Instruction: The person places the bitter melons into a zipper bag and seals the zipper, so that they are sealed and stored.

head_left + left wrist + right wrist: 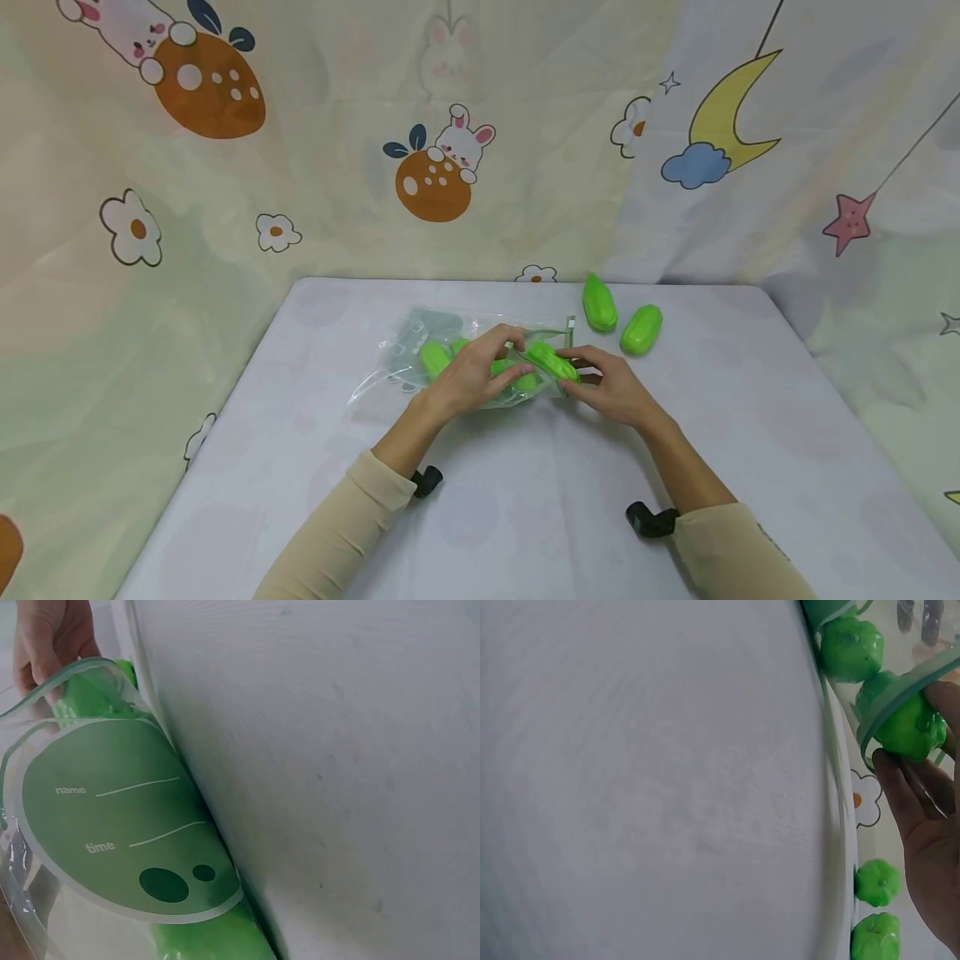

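A clear zip bag (401, 346) with a green printed panel lies on the table, several bright green ridged vegetables (434, 359) inside it. My left hand (474, 372) holds the bag near its mouth, thumb and fingers on the film. At that mouth, my right hand (611, 390) pinches one more green ridged vegetable (553, 362) by its outer end. The right wrist view shows this vegetable (915, 731) partly within the bag's green-edged opening. In the left wrist view the bag's panel (112, 817) reads "name" and "time"; my left fingers are mostly hidden there.
Two loose green vegetables, one (599, 304) near the back edge and one (641, 330) just right of it, lie beyond my right hand. The white-covered table (525, 517) meets a cartoon-printed cloth (337, 150) behind. Black wrist cameras stick out by both sleeves.
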